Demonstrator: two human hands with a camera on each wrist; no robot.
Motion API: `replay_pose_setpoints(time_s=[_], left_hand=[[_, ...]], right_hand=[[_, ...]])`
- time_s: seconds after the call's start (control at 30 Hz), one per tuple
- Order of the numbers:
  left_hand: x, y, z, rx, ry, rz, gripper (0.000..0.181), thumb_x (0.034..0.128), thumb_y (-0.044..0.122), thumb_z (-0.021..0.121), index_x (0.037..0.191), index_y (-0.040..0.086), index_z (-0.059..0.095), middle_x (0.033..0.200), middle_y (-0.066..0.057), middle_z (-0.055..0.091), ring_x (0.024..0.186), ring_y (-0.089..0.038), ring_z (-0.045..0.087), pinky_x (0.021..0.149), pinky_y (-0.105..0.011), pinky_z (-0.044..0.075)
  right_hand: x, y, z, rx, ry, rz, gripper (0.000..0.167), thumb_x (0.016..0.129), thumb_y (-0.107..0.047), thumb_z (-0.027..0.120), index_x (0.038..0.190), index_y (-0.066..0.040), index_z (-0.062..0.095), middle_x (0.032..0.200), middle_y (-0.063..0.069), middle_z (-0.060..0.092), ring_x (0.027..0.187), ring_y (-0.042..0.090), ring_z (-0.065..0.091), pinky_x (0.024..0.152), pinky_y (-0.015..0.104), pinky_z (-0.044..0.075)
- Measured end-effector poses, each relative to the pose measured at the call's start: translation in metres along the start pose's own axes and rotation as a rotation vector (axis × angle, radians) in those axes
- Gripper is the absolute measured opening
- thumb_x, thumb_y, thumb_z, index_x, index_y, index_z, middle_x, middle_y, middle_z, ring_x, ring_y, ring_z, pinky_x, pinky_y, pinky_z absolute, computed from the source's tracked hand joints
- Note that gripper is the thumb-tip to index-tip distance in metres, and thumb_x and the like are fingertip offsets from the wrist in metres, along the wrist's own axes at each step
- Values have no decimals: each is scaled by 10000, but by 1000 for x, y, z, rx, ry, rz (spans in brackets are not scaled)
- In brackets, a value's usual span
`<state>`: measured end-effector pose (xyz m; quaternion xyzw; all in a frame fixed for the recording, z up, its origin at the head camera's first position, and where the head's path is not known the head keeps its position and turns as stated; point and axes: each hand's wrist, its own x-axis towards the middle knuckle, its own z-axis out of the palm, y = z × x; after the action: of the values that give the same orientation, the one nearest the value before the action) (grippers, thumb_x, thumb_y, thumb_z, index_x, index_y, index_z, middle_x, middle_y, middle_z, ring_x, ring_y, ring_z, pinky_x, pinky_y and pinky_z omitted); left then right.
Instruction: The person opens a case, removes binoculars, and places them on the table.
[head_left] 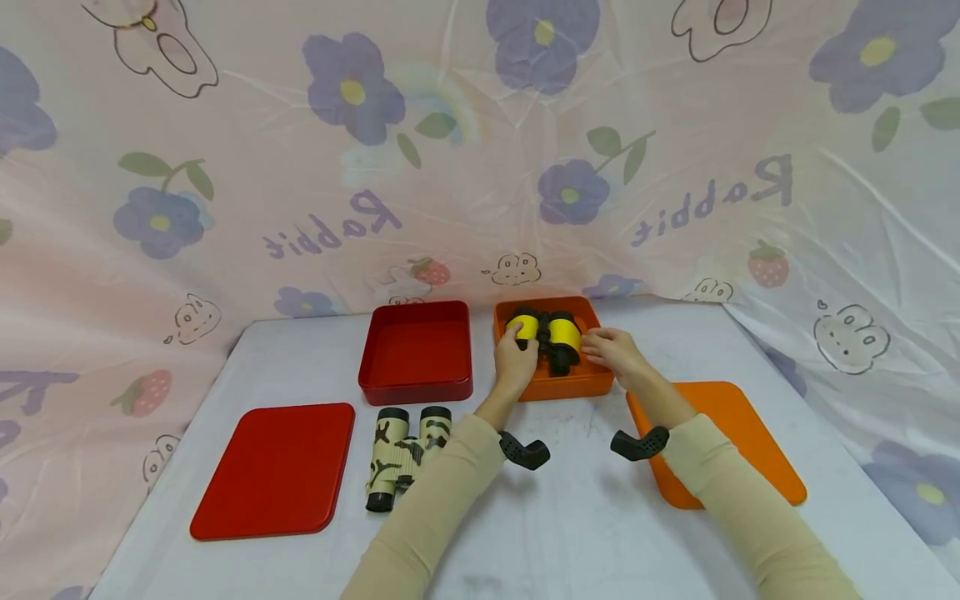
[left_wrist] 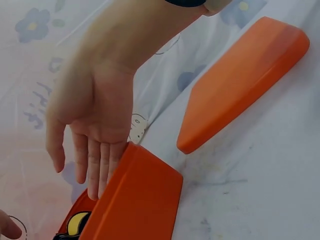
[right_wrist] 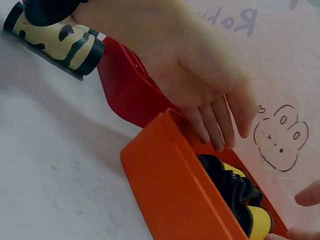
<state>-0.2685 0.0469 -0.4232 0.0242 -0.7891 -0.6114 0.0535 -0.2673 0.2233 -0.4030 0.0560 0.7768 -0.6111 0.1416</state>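
Black and yellow binoculars (head_left: 564, 332) lie inside the orange box (head_left: 570, 385) at the back of the table. My left hand (head_left: 516, 360) reaches over the box's left side, its fingers extended downward beside the binoculars (right_wrist: 260, 220). Across the box, my right hand (head_left: 615, 350) is at the right rim, fingers fairly straight and dipping inside. The left wrist view looks across at this right hand (left_wrist: 100, 110); the right wrist view shows the left hand (right_wrist: 195, 75). Neither palm encloses the binoculars. Whether the left fingertips touch them, I cannot tell.
An open red box (head_left: 416, 393) stands left of the orange one. Camouflage-patterned binoculars (head_left: 390, 450) lie in front of it, partly behind the left sleeve. A red lid (head_left: 277, 471) rests at the left and an orange lid (head_left: 738, 442) at the right, under the right forearm.
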Motion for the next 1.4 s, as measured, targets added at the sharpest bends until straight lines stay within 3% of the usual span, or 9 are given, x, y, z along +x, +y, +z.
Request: replay_pose_setpoints(time_s=[0.17, 0.43, 0.57, 0.67, 0.77, 0.87, 0.97, 1.17, 1.4], left_hand=[[3, -5, 7, 16, 27, -31, 501, 935, 105, 555, 1410, -7, 444, 1434, -195, 506, 1341, -313, 477, 1150, -455, 384], [10, -11, 18, 79, 63, -31, 535, 936, 115, 551, 1428, -22, 394, 1441, -212, 479, 1351, -335, 461, 1156, -444, 374], [10, -12, 20, 117, 35, -20, 549, 944, 118, 526, 1438, -50, 355, 1475, -225, 429, 1374, -348, 430, 1169, -442, 358], [12, -13, 22, 147, 12, -20, 560, 955, 134, 508, 1447, -61, 328, 1494, -228, 397, 1387, -353, 413, 1174, -440, 351], [14, -14, 22, 185, 7, -34, 562, 962, 154, 489, 1446, -76, 319, 1496, -239, 389, 1386, -368, 411, 1172, -446, 354], [14, -12, 21, 199, -18, -65, 577, 976, 185, 467, 1456, -83, 294, 1513, -249, 359, 1397, -378, 392, 1176, -454, 347], [14, -11, 21, 188, -47, -96, 585, 981, 203, 464, 1459, -83, 283, 1509, -250, 360, 1388, -380, 403, 1165, -456, 363], [13, -8, 20, 216, -36, -75, 571, 970, 186, 462, 1439, -105, 313, 1488, -269, 381, 1379, -388, 411, 1162, -453, 367], [10, -8, 20, 266, 1, -56, 530, 952, 171, 503, 1388, -105, 386, 1380, -281, 444, 1267, -380, 499, 1111, -433, 425]], right_hand=[[12, 4, 11, 40, 102, 40, 558, 1028, -205, 404, 1491, 57, 239, 1539, 253, 308, 1411, 370, 360, 1198, 419, 327], [27, 6, 20, -12, 198, 114, 621, 998, -243, 449, 1502, 41, 225, 1542, 226, 304, 1283, 308, 411, 1121, 399, 387], [31, 8, 21, -20, 223, 120, 558, 981, -224, 459, 1442, 63, 331, 1234, 181, 476, 1038, 219, 468, 938, 308, 450], [33, 8, 22, -10, 230, 136, 493, 980, -223, 467, 1378, 61, 401, 1005, 55, 414, 906, 163, 421, 799, 252, 411], [35, 7, 22, 13, 222, 150, 433, 985, -230, 472, 1305, 62, 450, 951, 29, 398, 879, 163, 414, 773, 248, 403], [36, 6, 24, 34, 218, 158, 419, 989, -231, 468, 1289, 62, 459, 973, 36, 392, 877, 160, 407, 805, 253, 402], [38, 7, 25, 56, 229, 176, 478, 989, -218, 469, 1376, 58, 414, 1148, 90, 438, 945, 168, 431, 910, 280, 433], [39, 7, 24, 103, 223, 175, 593, 992, -202, 458, 1484, 65, 259, 1555, 203, 259, 1344, 303, 379, 1189, 393, 336], [43, 8, 25, 102, 216, 146, 613, 992, -173, 429, 1504, 68, 193, 1595, 216, 197, 1425, 324, 288, 1218, 414, 286]])
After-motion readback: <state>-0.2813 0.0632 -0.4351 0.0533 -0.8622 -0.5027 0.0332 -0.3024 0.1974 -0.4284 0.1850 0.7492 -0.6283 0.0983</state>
